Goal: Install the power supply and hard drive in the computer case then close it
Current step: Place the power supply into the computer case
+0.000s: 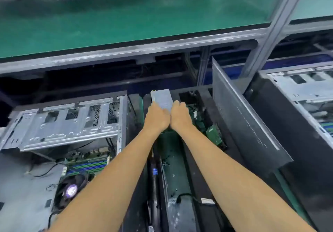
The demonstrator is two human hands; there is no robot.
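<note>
Your left hand (pixel 157 116) and right hand (pixel 180 115) sit side by side, touching at the knuckles, both with fingers curled over the near end of a grey metal box, apparently the power supply (pixel 161 98). That box lies just beyond your hands at 12 o'clock, its far end carrying a small yellow-green mark; how far your fingertips wrap under it you cannot tell.

Below your hands is the narrow open computer case (pixel 173 159), dark inside, with green circuit boards (pixel 212 132) at about 2 o'clock from your right hand. A dark perforated side panel (pixel 243 123) stands tilted at 3 o'clock.

At 9 o'clock a second opened case (pixel 68 123) shows its silver drive cage, motherboard and fan (pixel 71 191). A green-topped bench (pixel 126 18) spans the far side at 12 o'clock.
</note>
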